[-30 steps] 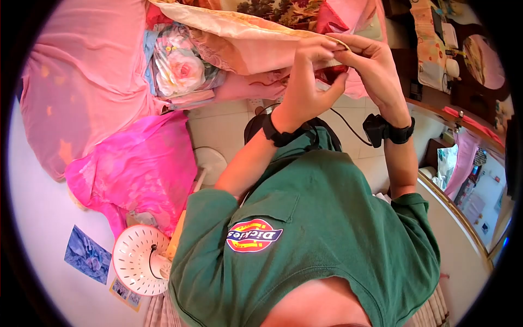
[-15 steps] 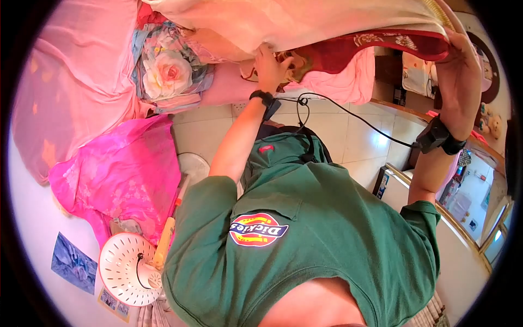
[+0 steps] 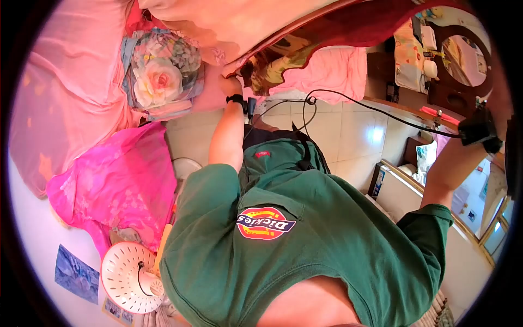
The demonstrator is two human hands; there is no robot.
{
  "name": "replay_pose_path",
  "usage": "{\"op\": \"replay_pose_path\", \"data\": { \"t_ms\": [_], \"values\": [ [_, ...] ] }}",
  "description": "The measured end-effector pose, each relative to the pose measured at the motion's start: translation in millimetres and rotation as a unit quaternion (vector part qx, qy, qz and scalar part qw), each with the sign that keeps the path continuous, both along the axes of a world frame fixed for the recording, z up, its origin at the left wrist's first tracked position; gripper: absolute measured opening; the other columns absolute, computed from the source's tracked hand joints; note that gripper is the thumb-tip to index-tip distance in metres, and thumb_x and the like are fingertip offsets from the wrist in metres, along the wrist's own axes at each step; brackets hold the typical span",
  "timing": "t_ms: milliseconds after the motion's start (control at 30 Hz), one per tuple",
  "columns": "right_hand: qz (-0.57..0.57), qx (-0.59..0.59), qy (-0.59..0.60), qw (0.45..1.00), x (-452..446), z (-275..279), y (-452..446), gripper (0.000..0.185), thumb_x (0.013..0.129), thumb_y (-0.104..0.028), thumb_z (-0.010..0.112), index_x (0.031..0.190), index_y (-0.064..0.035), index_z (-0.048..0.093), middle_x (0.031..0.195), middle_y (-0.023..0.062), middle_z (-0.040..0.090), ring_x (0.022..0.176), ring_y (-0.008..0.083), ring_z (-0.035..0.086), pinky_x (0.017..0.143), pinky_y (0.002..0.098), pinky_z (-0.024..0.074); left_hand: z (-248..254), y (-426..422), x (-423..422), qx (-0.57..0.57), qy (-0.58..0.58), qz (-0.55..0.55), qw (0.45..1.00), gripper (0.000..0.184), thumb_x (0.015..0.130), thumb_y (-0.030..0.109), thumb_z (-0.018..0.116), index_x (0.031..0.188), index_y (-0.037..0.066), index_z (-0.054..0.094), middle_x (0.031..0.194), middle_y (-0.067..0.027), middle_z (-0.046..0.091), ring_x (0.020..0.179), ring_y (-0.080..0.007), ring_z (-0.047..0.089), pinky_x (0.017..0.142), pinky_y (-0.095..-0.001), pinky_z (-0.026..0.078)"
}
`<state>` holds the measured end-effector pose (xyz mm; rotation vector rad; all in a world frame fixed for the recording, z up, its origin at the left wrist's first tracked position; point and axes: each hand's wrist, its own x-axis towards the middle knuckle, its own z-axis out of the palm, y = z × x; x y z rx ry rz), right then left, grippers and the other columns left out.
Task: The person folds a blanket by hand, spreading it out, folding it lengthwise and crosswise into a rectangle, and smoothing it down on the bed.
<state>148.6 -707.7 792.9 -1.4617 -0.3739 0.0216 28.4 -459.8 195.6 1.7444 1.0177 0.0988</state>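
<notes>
A blanket (image 3: 321,41) with a dark red and brown patterned side and a pale peach side stretches across the top of the view. At its lower left corner is my left hand (image 3: 231,85), closed on the edge, fingers partly hidden against the pink bedding. My right hand (image 3: 497,92) is raised at the dark right edge of the view. Its fingers are out of sight, but the blanket's lifted side runs taut up towards it. Both wrists wear black straps with small devices, joined by a black cable (image 3: 381,114).
Left of my left hand lies a folded rose-print cloth (image 3: 158,82) on the pink bed. Bright pink fabric (image 3: 120,185) hangs beside a perforated white fan-like shade (image 3: 128,278). On the right stand a round mirror (image 3: 464,60) and a gold-framed mirror (image 3: 479,191). Tiled floor (image 3: 348,128) lies below.
My right hand has risen outward to the right edge, lifting the blanket and baring more of its patterned side. My left hand has moved left and down with the corner.
</notes>
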Motion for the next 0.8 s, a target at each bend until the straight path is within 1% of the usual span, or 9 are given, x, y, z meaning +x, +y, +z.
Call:
{"op": "replay_pose_path", "data": {
  "t_ms": [100,233,300,400,467,533,567,667,800],
  "values": [
    [0.000,0.019,0.017,1.000,8,1,-7,0.033,0.090,-0.011,0.047,0.121,0.0002,0.044,0.121,0.0139,0.051,0.104,0.0243,0.055,0.087,0.0325,0.0450,-7,3,-10,0.054,-0.091,0.051,0.993,0.017,0.078,0.004,0.049,0.088,-0.008,0.056,0.082,-0.0230,0.060,0.074,-0.0351,0.059,0.066,-0.0420,0.047],
    [-0.006,0.035,0.038,0.999,11,-3,-13,0.028,0.090,-0.009,0.047,0.116,0.0006,0.047,0.117,0.0132,0.053,0.102,0.0230,0.056,0.088,0.0319,0.0453,0,40,-15,-0.301,-0.236,0.254,0.888,0.016,0.083,-0.003,0.043,0.087,-0.003,0.059,0.084,-0.0073,0.060,0.078,-0.0209,0.059,0.071,-0.0357,0.052],
    [-0.006,0.043,0.047,0.998,14,-4,-17,0.026,0.090,-0.008,0.047,0.114,0.0008,0.048,0.115,0.0128,0.054,0.101,0.0224,0.056,0.088,0.0316,0.0455,-7,74,-14,-0.287,-0.275,0.283,0.873,0.015,0.086,0.003,0.044,0.084,0.000,0.058,0.083,-0.0077,0.058,0.078,-0.0209,0.059,0.073,-0.0342,0.053],
    [-0.005,0.053,0.059,0.997,16,-3,-22,0.023,0.089,-0.007,0.046,0.111,0.0012,0.049,0.111,0.0123,0.055,0.099,0.0214,0.057,0.088,0.0312,0.0458,-43,132,-25,-0.385,-0.182,0.458,0.781,0.030,0.088,0.008,0.049,0.117,0.005,0.043,0.104,-0.0112,0.054,0.082,-0.0214,0.059,0.066,-0.0328,0.052],
    [-0.005,0.060,0.063,0.996,17,0,-26,0.022,0.089,-0.006,0.046,0.109,0.0014,0.051,0.109,0.0120,0.056,0.098,0.0208,0.057,0.088,0.0309,0.0459,-40,145,-24,-0.374,-0.217,0.218,0.875,0.047,0.089,0.010,0.053,0.130,0.012,0.030,0.115,-0.0135,0.048,0.095,-0.0267,0.057,0.073,-0.0363,0.051],
    [0.000,0.067,0.065,0.996,17,6,-27,0.020,0.089,-0.005,0.046,0.107,0.0016,0.052,0.107,0.0116,0.057,0.097,0.0201,0.057,0.088,0.0306,0.0461,-12,90,-22,-0.173,-0.139,0.008,0.975,0.057,0.085,0.017,0.061,0.132,0.012,0.031,0.120,-0.0174,0.046,0.107,-0.0323,0.051,0.086,-0.0404,0.046],
    [0.000,0.070,0.065,0.995,16,10,-29,0.019,0.089,-0.004,0.046,0.106,0.0017,0.052,0.106,0.0114,0.057,0.096,0.0198,0.057,0.088,0.0305,0.0462,-66,71,-19,0.074,-0.185,-0.041,0.979,0.072,0.077,0.026,0.071,0.134,0.012,0.030,0.122,-0.0217,0.046,0.111,-0.0340,0.048,0.093,-0.0405,0.041],
    [-0.005,0.070,0.056,0.996,9,35,-37,0.017,0.089,-0.003,0.045,0.103,0.0021,0.054,0.103,0.0109,0.058,0.094,0.0188,0.058,0.088,0.0301,0.0465,-11,16,-33,0.040,0.134,-0.123,0.982,0.083,0.065,0.038,0.079,0.132,0.014,0.035,0.120,-0.0250,0.049,0.113,-0.0381,0.047,0.096,-0.0468,0.036],
    [-0.017,0.066,0.034,0.997,-5,89,-46,0.016,0.089,-0.001,0.045,0.099,0.0025,0.056,0.098,0.0102,0.060,0.092,0.0175,0.058,0.089,0.0295,0.0468,-63,-9,-25,-0.021,0.224,-0.108,0.968,0.088,0.063,0.052,0.076,0.131,0.016,0.032,0.118,-0.0250,0.051,0.110,-0.0399,0.048,0.093,-0.0508,0.037]
  ]
}}
